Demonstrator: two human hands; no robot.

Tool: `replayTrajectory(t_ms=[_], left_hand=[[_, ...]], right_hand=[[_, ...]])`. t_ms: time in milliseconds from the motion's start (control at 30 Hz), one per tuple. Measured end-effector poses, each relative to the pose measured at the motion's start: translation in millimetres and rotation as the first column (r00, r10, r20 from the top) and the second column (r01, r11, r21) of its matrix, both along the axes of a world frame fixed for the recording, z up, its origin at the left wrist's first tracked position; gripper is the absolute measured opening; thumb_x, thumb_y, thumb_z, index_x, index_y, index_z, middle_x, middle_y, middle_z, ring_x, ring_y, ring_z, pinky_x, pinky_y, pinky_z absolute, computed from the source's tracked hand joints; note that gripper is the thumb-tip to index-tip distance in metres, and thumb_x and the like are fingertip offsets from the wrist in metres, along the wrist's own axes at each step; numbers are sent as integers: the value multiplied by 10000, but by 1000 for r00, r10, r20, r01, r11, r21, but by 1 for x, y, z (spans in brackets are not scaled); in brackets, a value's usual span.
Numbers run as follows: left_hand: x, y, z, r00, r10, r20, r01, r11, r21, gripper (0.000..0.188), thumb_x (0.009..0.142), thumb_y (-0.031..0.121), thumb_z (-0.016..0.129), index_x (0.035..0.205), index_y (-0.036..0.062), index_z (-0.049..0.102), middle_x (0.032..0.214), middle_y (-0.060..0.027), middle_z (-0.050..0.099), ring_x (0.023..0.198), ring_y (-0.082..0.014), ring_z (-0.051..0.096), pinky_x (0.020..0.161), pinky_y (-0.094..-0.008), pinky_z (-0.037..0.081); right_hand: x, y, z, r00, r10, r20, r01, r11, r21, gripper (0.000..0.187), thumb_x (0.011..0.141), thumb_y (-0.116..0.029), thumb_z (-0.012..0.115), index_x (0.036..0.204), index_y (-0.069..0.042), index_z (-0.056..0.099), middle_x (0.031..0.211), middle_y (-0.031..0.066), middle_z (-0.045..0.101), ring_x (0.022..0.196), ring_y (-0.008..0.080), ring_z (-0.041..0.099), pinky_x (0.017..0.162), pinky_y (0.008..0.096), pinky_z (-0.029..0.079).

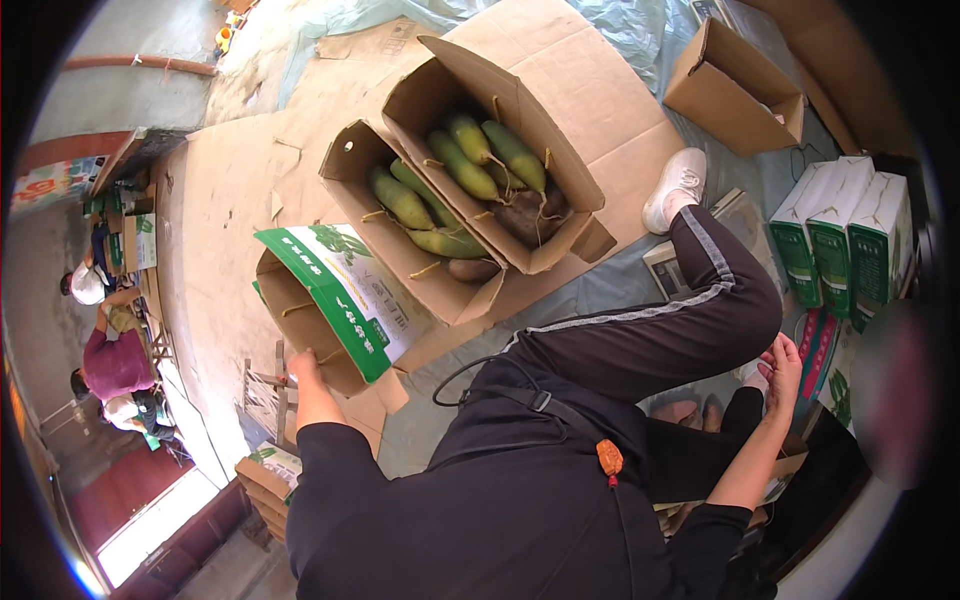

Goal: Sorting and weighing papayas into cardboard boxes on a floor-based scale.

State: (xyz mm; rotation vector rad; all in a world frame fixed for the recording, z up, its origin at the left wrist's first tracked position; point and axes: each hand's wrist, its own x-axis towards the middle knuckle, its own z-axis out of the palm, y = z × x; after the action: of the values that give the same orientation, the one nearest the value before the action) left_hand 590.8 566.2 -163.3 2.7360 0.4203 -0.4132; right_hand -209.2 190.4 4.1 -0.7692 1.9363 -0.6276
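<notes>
My left hand [303, 366] grips the near edge of a green and white cardboard carton [380, 300]. The carton tilts with its open top to the left, and twine handles show on it. Beside it stand two open brown cartons: the middle one [345, 185] and the far one [440, 62]. Long green radishes [400, 198] lie in both, with brown root vegetables [530, 215] at their near ends. My right hand [783, 380] is beside my bent knee, fingers stretched and apart, with nothing visible in it.
Flattened cardboard [590, 100] covers the floor under the cartons. An open brown box [735, 85] stands at the far right, near several green and white cartons [840, 230]. A small stool [265, 385] is by my left arm. People [115, 355] sit at the far left.
</notes>
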Motion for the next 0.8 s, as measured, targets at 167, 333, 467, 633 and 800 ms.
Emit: replayTrajectory(t_ms=[167, 333, 467, 633, 800], left_hand=[[121, 86, 37, 755, -571, -322, 656, 673, 342, 244, 724, 110, 693, 900, -56, 663, 917, -198, 671, 826, -316, 649, 746, -393, 504], [12, -155, 101, 494, -483, 723, 659, 750, 51, 323, 828, 115, 603, 1094, -60, 551, 943, -179, 599, 890, -268, 571, 795, -355, 458], [-106, -262, 170, 488, -668, 562, 849, 513, -128, 445, 854, 170, 623, 1209, -46, 464, 855, -114, 558, 779, -211, 556, 735, -333, 452], [-111, -265, 72, 824, -557, 101, 565, 799, -205, 569, 796, 317, 659, 1118, -109, 462, 796, -202, 620, 604, -282, 631, 501, -367, 509], [-91, -263, 57, 798, -594, -102, 560, 794, -235, 343, 807, 225, 616, 904, -99, 557, 618, -169, 603, 405, -222, 568, 327, -325, 437]], right_hand=[[1, -4, -39, 994, -23, 110, 18, 999, 48, 236, 906, -269, 583, 1090, -123, 602, 884, -38, 619, 726, 45, 587, 588, 181, 453], [-10, 9, -12, 997, -70, 36, 71, 997, -17, 232, 907, -257, 583, 1091, -116, 599, 885, -30, 623, 716, 44, 588, 576, 172, 457], [-5, 11, -22, 992, -101, 72, 104, 994, -40, 228, 912, -251, 577, 1094, -114, 597, 884, -19, 625, 705, 40, 585, 562, 164, 457], [-29, 31, -23, 987, -126, 96, 132, 990, -59, 241, 914, -264, 572, 1101, -114, 593, 895, -13, 625, 709, 44, 581, 570, 163, 454], [-53, 51, -25, 975, -209, 79, 213, 976, -45, 261, 917, -280, 564, 1115, -112, 588, 913, -18, 619, 726, 44, 574, 592, 174, 455]])
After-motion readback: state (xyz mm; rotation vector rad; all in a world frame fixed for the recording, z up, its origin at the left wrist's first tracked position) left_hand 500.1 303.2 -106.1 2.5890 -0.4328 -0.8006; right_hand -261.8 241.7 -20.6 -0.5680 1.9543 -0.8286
